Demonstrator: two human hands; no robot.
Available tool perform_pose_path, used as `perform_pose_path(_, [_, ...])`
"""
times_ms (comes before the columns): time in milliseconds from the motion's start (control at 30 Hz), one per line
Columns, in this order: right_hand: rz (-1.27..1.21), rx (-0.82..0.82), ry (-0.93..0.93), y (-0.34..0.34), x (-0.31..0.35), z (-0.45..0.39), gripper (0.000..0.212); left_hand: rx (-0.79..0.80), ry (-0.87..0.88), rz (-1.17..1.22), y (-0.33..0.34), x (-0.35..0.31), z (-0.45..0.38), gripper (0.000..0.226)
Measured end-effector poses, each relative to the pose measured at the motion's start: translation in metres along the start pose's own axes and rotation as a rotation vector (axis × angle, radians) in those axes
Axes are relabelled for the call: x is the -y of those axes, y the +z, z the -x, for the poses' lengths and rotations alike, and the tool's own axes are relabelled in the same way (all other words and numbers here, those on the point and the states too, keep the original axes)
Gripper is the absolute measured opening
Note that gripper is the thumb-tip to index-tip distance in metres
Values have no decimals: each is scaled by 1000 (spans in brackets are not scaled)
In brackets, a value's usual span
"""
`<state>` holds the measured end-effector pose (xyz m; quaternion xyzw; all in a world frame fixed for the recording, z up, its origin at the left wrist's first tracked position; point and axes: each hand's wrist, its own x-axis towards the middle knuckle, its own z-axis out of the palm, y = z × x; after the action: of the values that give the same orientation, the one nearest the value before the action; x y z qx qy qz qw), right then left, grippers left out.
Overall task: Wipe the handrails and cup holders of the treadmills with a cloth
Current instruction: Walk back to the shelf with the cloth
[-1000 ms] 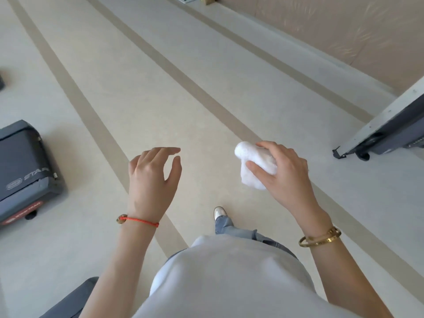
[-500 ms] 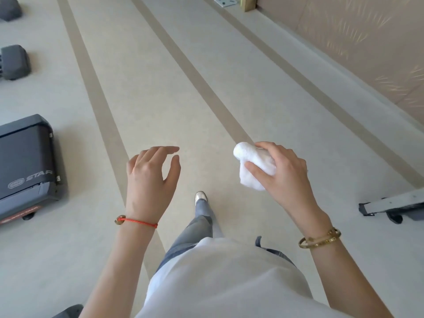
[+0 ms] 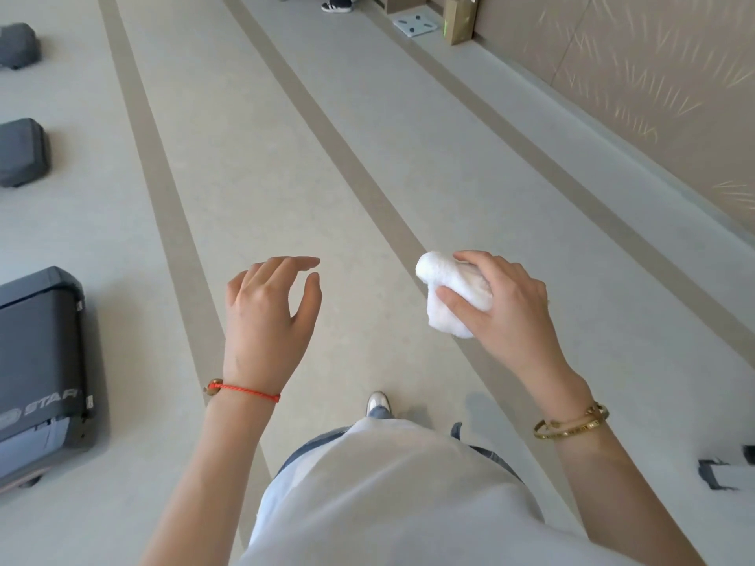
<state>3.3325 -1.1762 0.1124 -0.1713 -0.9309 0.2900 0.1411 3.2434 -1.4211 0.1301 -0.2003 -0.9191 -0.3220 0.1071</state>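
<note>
A bunched white cloth (image 3: 445, 296) is gripped in my right hand (image 3: 502, 308), held out in front of me above the floor. My left hand (image 3: 267, 320) hangs in the air beside it with fingers apart and nothing in it. The dark grey end of a treadmill (image 3: 39, 361) lies on the floor at the left edge, well away from both hands. No handrail or cup holder is in sight.
Two more grey machine ends (image 3: 20, 155) (image 3: 16, 44) sit further along the left. A piece of grey equipment (image 3: 723, 471) pokes in at the lower right. A beige wall (image 3: 653, 75) runs along the right; someone's shoes (image 3: 337, 4), a paper bag (image 3: 459, 18) and a flat scale (image 3: 414, 24) are far ahead.
The view has swung along the aisle: the equipment at the right has slid down and nearly out of view, and more machines appear at the left. Both hands keep their pose.
</note>
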Motion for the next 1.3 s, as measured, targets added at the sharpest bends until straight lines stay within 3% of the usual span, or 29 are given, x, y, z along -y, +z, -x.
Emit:
perform_pose_path(433, [-17,18,55,49,-21,-217,38,75,-9,-13,77,42,-216,17])
perform_pose_path(833, [-14,49,-49,66,-38,-505,40,-19,-76,-12,156,59,-465,17])
perform_pose_path(1300, [-33,103,-84,135,-35,-762,39,-40,-133,-22,224,129,-698,17])
